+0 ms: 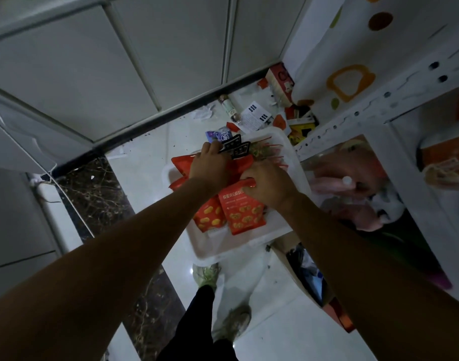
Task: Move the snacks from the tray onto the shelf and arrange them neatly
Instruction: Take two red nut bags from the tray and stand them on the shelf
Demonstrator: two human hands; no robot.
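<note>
- Snacks in glossy red-orange foil pouches (245,213) lie overlapping in a shallow white plastic tray (249,242), which sits on the pale tiled floor (275,308) just ahead of the person's shoes.
- Right hand (268,182) presses down on the top edge of the nearest pouch; its grip looks clenched on that red edge, though the fingertips are partly hidden. A pinch on a slick seam alone could let the pouch slide out during the lift.
- Left hand (210,165) rests further in on another red pouch (183,165), beside the black-patterned packets (235,148); I cannot tell whether its grip is clenched or merely flat on them.
- Pouches overlap, so pulling one up may drag its neighbours over the tray's low rim onto the floor.
- Thin red strips (271,155) at the tray's far end look loose and could snag or scatter.
- White perforated-metal shelf (353,118) stands just right of the tray, already crowded with blurred goods; a hurried placement could knock those over or leave the row untidy.
- Dim light makes edges hard to judge.
</note>
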